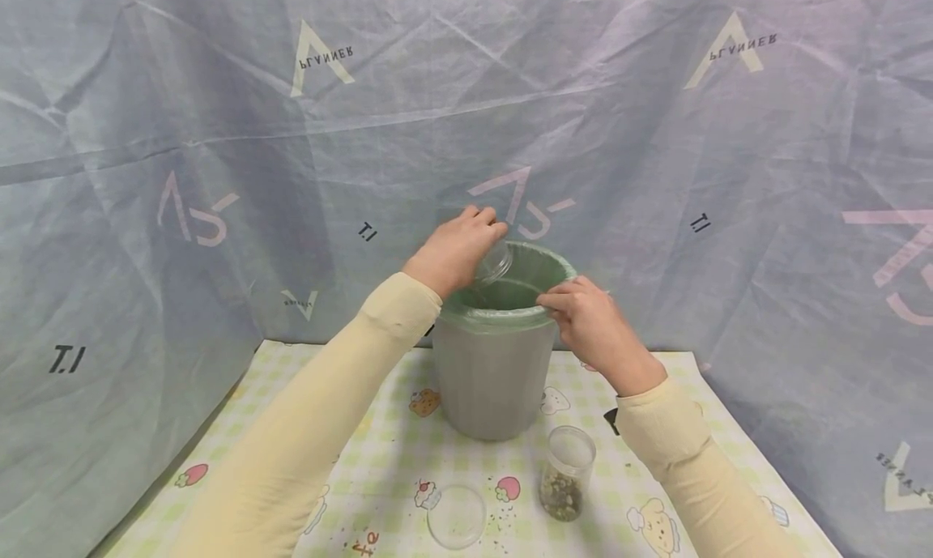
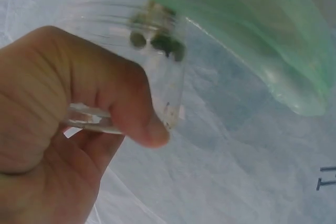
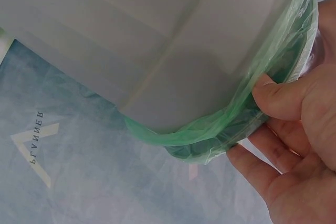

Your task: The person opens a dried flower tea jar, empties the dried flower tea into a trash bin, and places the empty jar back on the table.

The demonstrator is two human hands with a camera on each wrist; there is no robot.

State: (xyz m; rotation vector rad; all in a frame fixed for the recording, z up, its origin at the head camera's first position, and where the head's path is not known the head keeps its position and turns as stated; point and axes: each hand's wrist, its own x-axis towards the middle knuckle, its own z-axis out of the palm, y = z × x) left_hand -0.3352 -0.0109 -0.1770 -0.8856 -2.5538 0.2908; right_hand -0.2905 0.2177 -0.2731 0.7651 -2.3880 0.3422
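Note:
My left hand (image 1: 461, 249) grips a clear plastic jar (image 1: 497, 263), tilted over the mouth of a grey trash bin (image 1: 494, 384). In the left wrist view, several dark green and brownish bits (image 2: 163, 44) show through the jar near its mouth; what they are is too blurred to tell. A green trash bag (image 3: 194, 132) lines the bin and folds over its rim. My right hand (image 1: 594, 325) pinches the rim and bag at the right side, its thumb on the outside in the right wrist view. The bin's bottom is hidden.
In front of the bin stands a second clear jar (image 1: 564, 477), partly filled with greenish-brown bits. A clear round lid (image 1: 457, 517) lies left of it, with small dark crumbs (image 1: 503, 516) scattered nearby. A checked tablecloth (image 1: 394, 477) covers the table; a grey-blue cloth (image 1: 408, 80) hangs behind.

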